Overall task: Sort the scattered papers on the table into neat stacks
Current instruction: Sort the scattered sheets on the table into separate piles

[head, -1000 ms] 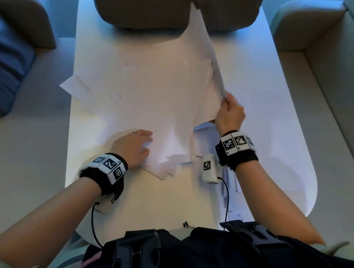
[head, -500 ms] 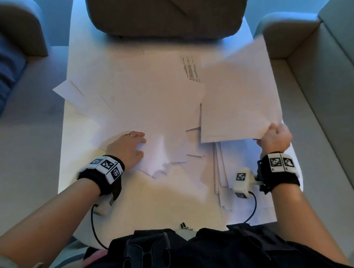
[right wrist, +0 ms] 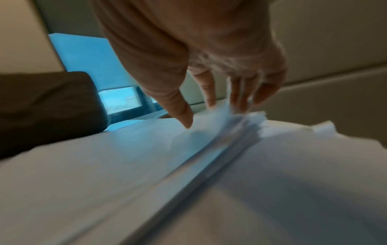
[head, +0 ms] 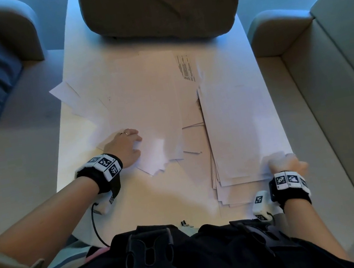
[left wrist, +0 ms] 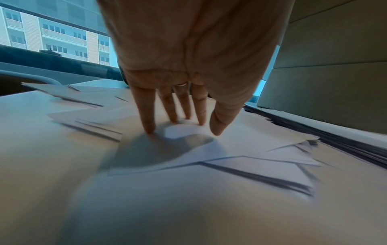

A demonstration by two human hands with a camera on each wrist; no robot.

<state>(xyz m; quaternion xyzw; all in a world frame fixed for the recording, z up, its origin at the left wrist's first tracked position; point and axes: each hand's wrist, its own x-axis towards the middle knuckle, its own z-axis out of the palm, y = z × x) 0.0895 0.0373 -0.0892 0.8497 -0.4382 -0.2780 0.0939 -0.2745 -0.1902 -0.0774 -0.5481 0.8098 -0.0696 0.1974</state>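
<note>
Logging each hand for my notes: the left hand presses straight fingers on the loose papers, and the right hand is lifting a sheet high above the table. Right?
Not quite. The right hand is down at the near corner of the stack lying on the table, as the head view shows. The left hand does press straight fingers on the loose papers.

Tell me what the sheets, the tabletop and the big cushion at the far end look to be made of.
Sheets: thin white matte office paper; they lie flat with crisp overlapping edges, one showing printed lines.
Tabletop: smooth pale hard surface with a soft sheen, probably laminate or painted board; cannot tell which.
Cushion: brown woven fabric over soft filling, judging by its creases and rounded corners.
</note>
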